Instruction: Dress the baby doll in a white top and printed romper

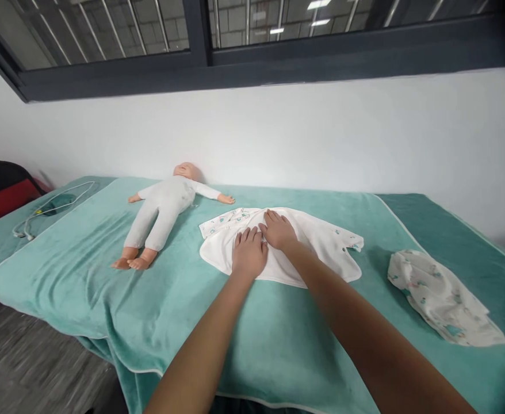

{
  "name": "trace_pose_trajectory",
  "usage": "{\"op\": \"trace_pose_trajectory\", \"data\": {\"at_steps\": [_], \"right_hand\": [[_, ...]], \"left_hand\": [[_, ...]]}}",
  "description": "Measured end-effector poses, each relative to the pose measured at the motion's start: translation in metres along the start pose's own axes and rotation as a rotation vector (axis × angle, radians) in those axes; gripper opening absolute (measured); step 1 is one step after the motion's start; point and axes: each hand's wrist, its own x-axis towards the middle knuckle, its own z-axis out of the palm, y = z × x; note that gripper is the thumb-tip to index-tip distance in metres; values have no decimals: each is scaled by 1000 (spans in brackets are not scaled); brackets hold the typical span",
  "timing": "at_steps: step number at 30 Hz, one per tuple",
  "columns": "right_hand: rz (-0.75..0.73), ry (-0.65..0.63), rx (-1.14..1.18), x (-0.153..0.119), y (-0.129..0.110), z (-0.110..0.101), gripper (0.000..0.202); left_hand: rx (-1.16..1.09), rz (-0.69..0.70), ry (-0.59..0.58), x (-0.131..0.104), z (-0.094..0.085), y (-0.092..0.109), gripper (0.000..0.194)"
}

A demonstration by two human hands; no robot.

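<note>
A white baby shirt [321,253] with small printed figures on its sleeves lies spread out on the green cover. My left hand [249,253] rests flat on its middle, fingers stretched. Just right of it, and slightly farther up, my right hand [278,229] also presses flat on the cloth. To the left, a baby doll [166,201] in a white suit lies on its back with its arms out and its feet bare. At the right lies a bunched white printed cloth [442,296], apart from both hands.
The green cover [183,328] drapes over the front edge of the bed. A white cord [58,207] lies coiled at the far left, near a black and red chair [2,195]. Behind stand a white wall [287,132] and a dark window frame [201,72].
</note>
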Motion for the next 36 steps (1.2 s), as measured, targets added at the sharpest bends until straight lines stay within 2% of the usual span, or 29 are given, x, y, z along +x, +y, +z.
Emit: {"op": "trace_pose_trajectory", "data": {"at_steps": [4, 9, 14, 18, 22, 25, 27, 29, 30, 32, 34, 35, 36], "right_hand": [[1, 12, -5, -2, -2, 0, 61], [4, 27, -17, -20, -8, -2, 61], [-48, 49, -22, -48, -15, -4, 61], [-104, 46, -4, -78, -27, -8, 59], [-207, -3, 90, -122, -40, -18, 60], [-344, -127, 289, -153, -37, -38, 58], [-383, -278, 514, -165, -23, -56, 51], [-266, -323, 738, -166, 4, -75, 50], [-171, -259, 785, -163, 22, -83, 50], [37, -30, 742, -152, 64, -94, 48], [293, 198, 545, -139, 108, -98, 49], [442, 267, 400, -133, 129, -97, 52], [545, 263, 280, -128, 146, -96, 55]], "left_hand": [[-25, 6, 13, -1, -2, 0, 43], [-148, -22, 38, -2, -7, -4, 38], [-330, -88, 161, -7, -10, -8, 33], [-436, -93, 260, -13, -13, -9, 30], [-530, -120, 313, -16, -14, -12, 27], [-595, -165, 315, -14, -12, -16, 27], [-615, -172, 297, -13, -10, -17, 27], [-610, -175, 270, -12, -9, -18, 27], [-604, -180, 260, -11, -9, -18, 27], [-597, -190, 249, -11, -9, -17, 27], [-595, -204, 241, -10, -9, -16, 27], [-595, -211, 235, -10, -10, -16, 27], [-594, -217, 229, -10, -10, -16, 26]]}}
